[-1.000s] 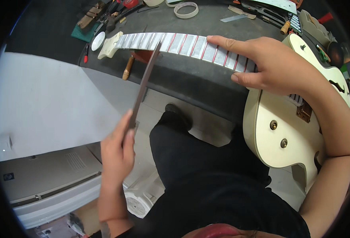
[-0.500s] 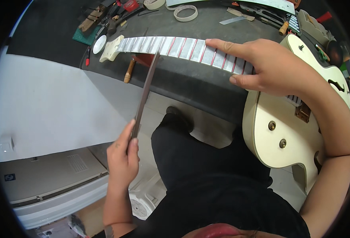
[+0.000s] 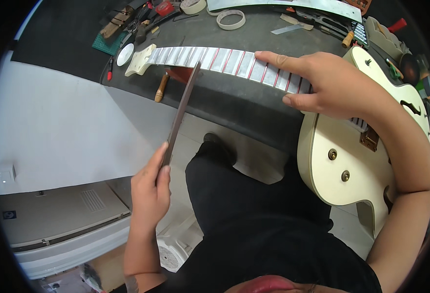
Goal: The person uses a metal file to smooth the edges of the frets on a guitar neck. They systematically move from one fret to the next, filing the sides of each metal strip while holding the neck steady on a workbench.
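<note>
A cream hollow-body electric guitar (image 3: 322, 180) lies at the right, its neck reaching left across the bench. Silvery tape covers the fretboard (image 3: 190, 55) between the frets; red lines mark several frets toward the body. My left hand (image 3: 150, 193) is closed around one end of a long, narrow, dark file (image 3: 180, 117). Its far tip rests at the near edge of the neck, left of the red lines. Over the neck near the body lies my right hand (image 3: 322, 83), index finger along the far side and thumb at the near edge. Its other fingers are hidden.
A wooden-handled tool (image 3: 161, 89) and a reddish-brown block (image 3: 180, 74) sit by the neck. Tape rolls (image 3: 230, 20), a steel blade (image 3: 288, 28) and mixed hand tools lie along the back. A white stool (image 3: 171, 254) stands below at the left.
My left hand has moved slightly forward, sliding the file's tip a little farther onto the neck. My right hand keeps its place on the neck. The whole view has shifted slightly.
</note>
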`<state>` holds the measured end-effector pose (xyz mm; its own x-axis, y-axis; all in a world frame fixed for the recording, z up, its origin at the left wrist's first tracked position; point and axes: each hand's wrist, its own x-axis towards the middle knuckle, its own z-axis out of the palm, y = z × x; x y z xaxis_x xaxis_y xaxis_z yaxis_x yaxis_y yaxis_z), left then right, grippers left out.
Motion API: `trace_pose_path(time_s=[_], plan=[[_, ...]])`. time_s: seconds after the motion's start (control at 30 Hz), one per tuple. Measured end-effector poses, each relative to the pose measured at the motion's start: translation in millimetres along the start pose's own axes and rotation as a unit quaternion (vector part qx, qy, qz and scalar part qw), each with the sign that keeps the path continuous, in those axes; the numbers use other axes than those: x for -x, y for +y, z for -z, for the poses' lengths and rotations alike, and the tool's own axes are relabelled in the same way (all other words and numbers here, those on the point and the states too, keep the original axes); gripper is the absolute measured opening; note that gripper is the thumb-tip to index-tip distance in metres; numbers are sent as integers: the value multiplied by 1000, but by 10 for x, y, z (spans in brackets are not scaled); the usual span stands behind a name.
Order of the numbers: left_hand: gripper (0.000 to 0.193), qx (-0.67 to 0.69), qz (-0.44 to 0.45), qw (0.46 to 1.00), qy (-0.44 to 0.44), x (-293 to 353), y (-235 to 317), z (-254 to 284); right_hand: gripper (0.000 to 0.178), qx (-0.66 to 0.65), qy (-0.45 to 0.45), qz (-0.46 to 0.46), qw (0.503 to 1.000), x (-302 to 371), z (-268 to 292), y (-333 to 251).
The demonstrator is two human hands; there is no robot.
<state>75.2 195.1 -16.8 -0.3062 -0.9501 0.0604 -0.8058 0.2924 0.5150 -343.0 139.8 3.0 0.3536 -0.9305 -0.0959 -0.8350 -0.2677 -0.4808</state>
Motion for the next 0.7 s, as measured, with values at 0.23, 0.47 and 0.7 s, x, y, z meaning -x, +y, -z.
trace_pose_path(time_s=[0.23, 0.47, 0.7], plan=[[47, 11, -90, 996, 21, -1285, 375, -123, 78, 22, 19, 27, 999, -43, -28, 2], [50, -27, -76, 997, 22, -301, -39, -58, 88, -11, -12, 1, 1000, -18, -5, 14], [47, -25, -63, 998, 0, -791, 308, -21, 88, 5, -5, -2, 1000, -19, -19, -41]])
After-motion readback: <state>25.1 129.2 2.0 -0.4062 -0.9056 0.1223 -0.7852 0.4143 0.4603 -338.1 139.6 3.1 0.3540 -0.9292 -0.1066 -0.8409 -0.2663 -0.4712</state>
